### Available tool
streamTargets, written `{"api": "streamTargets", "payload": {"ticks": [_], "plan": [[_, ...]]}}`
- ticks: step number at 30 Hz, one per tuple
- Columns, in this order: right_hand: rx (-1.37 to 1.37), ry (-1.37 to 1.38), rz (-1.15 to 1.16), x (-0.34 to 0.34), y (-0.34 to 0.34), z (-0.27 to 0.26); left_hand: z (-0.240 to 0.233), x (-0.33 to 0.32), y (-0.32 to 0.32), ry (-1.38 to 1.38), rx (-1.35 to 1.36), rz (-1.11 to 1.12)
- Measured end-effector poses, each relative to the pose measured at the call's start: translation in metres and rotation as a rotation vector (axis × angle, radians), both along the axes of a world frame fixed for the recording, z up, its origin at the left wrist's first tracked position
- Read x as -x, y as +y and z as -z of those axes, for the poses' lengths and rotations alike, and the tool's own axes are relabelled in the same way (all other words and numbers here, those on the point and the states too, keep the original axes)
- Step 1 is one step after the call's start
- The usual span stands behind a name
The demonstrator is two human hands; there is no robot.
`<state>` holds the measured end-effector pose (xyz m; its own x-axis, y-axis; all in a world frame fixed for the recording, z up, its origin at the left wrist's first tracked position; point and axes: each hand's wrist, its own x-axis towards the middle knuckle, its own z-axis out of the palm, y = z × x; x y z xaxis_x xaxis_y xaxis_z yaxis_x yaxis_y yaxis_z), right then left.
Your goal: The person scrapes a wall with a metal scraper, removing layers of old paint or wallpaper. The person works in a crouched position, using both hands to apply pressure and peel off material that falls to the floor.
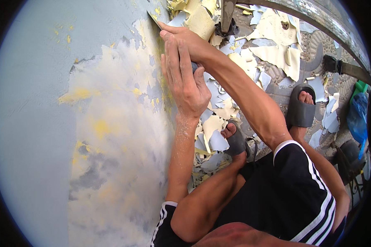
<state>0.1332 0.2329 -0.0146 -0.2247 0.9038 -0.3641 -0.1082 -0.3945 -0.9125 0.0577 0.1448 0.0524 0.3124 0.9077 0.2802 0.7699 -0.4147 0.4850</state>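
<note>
A scraper's thin metal blade (154,20) touches the wall (43,123) at the top, tilted up and to the left. My right hand (188,41) is closed around the scraper, with its index finger stretched along the blade. Just below it, my left hand (185,83) presses over the scraper and my right fingers, its fingers nearly straight and dusty. A bit of dark handle (194,66) shows between the left thumb and fingers; the rest is hidden. The wall's grey-blue paint has come off in a large patch (120,123), baring whitish, yellow and grey areas with ragged edges.
Curled cream and blue-grey paint flakes (273,52) cover much of the patterned paving (315,55). A worn metal frame (334,27) with wrapped feet arches over the top right. My feet, in dark slides (301,106), stand among flakes. A blue plastic bag (358,114) is at far right.
</note>
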Motion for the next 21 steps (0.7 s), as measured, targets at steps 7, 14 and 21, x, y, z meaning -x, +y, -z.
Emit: {"api": "streamTargets", "payload": {"ticks": [7, 14, 21], "plan": [[0.234, 0.182, 0.091, -0.009, 0.014, -0.024, -0.001, 0.006, -0.002, -0.053, 0.175, -0.059], [-0.019, 0.120, 0.104, -0.010, -0.002, -0.040, -0.015, 0.011, -0.011, -0.038, 0.049, -0.047], [-0.100, -0.035, 0.077, -0.019, 0.007, -0.094, -0.055, 0.024, -0.018, -0.055, -0.122, -0.110]]}}
